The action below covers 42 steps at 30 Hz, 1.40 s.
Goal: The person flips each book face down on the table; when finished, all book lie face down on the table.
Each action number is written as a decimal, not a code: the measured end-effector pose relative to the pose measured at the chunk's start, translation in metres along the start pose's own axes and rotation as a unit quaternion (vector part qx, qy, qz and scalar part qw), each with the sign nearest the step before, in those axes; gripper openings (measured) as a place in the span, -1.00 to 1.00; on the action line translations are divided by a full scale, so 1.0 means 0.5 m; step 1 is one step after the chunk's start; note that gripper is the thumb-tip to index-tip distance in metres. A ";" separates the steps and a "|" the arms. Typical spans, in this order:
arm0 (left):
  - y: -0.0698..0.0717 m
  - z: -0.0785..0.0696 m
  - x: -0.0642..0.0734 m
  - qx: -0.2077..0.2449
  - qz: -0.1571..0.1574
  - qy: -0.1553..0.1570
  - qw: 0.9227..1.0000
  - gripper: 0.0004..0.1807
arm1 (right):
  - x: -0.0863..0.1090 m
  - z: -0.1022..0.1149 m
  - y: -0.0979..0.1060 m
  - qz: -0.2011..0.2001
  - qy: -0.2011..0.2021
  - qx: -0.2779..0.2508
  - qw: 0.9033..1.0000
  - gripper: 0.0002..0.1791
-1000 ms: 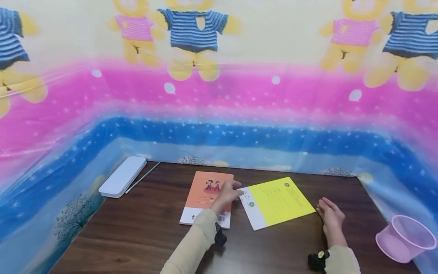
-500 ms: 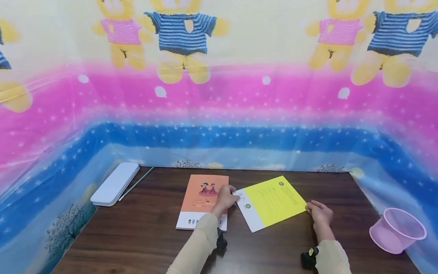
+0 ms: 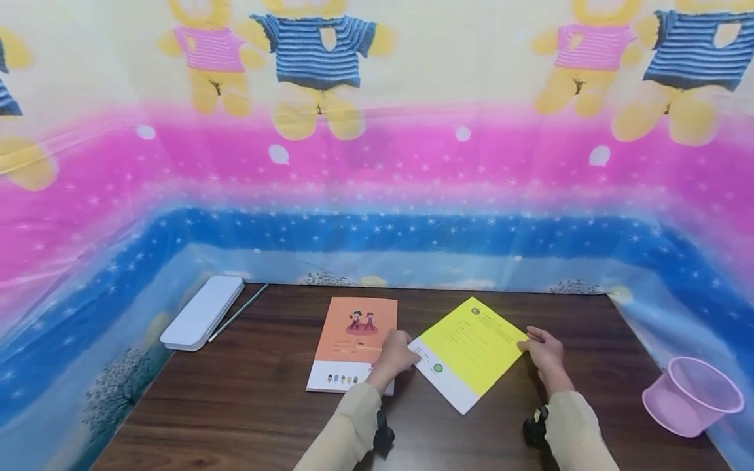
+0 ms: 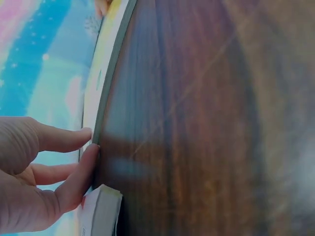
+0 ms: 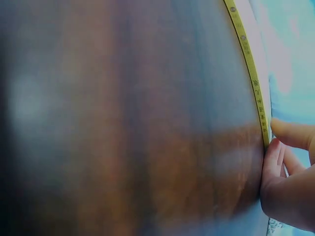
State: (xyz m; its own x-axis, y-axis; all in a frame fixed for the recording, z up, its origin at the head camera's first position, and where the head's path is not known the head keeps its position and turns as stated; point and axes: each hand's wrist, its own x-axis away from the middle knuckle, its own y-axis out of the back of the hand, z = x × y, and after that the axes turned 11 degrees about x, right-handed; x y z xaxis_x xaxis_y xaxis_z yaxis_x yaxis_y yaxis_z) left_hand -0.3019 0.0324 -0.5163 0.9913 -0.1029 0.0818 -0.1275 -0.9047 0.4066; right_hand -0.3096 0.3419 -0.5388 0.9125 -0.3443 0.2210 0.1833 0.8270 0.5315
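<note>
A yellow book (image 3: 471, 343) with a white band lies turned like a diamond on the dark table. At its left corner, my left hand (image 3: 394, 358) pinches the edge between thumb and fingers; the left wrist view shows these fingers (image 4: 81, 172) on the book's edge (image 4: 109, 73). My right hand (image 3: 544, 354) pinches the opposite corner. The right wrist view shows the book's lettered yellow spine (image 5: 252, 73) beside the right thumb (image 5: 293, 132). Just left of it lies an orange book (image 3: 341, 327), partly covered by my left hand.
A white pencil case (image 3: 203, 313) and a thin pencil-like stick (image 3: 238, 313) lie at the table's back left. On the right stands a pink bucket-shaped container (image 3: 686, 399). Printed cloth (image 3: 377, 235) encloses the table (image 3: 235, 412) at the back and sides.
My right hand has come in from the right and taken hold of the yellow book's corner. The book has turned, its white end swinging toward me. My left hand keeps to its left corner.
</note>
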 end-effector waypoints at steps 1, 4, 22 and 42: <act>-0.001 0.000 0.005 0.006 0.004 0.003 1.000 -0.72 | -0.006 0.000 0.001 0.008 0.004 0.006 1.000 -0.36; -0.003 0.000 0.019 0.022 0.011 0.002 1.000 -0.74 | -0.023 0.003 0.002 0.024 0.013 0.019 0.999 -0.36; -0.047 0.013 0.088 0.123 0.119 0.005 0.985 -0.66 | -0.105 0.005 -0.001 0.088 0.086 0.029 0.992 -0.34; -0.025 0.012 0.070 0.035 0.187 -0.023 0.981 -0.67 | -0.159 0.046 -0.055 0.099 0.099 0.009 0.990 -0.36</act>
State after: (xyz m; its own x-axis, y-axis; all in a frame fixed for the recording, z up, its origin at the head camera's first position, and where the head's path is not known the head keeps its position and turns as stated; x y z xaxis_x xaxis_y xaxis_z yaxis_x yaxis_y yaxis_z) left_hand -0.2655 0.0377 -0.5241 0.8764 -0.4500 0.1714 -0.4815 -0.8266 0.2916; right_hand -0.3955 0.3363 -0.5519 0.9840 -0.0810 0.1589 -0.0113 0.8608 0.5089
